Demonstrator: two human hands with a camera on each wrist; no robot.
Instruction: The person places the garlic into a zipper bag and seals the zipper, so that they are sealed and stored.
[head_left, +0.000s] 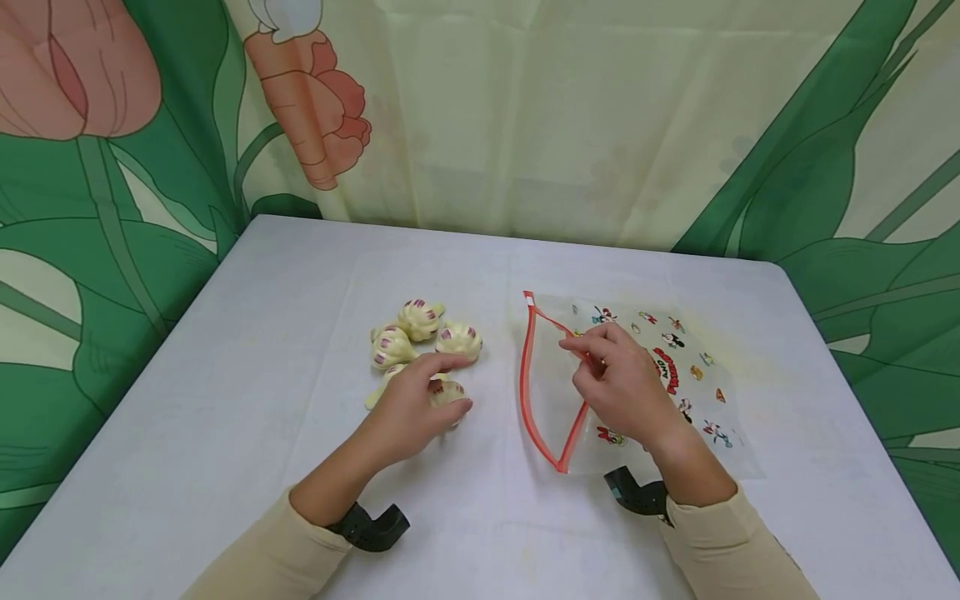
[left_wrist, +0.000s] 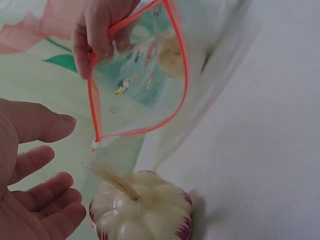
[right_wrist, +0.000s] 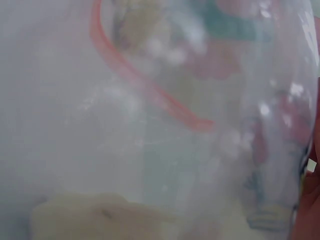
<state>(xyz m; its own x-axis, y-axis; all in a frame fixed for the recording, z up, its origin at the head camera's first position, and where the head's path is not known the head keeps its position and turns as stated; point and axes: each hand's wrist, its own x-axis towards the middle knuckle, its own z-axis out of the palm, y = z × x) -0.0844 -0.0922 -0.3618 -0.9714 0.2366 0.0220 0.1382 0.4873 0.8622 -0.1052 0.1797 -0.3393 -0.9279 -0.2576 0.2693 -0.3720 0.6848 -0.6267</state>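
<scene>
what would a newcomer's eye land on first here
Probably the clear, red-rimmed bag, gaping on the right of the white table, its edge pinched by the right hand. Next come the purple-streaked garlic bulbs clustered to its left, with the left hand close by. The large pink tulip on the backdrop, upper left in the head view, also stands out.
</scene>
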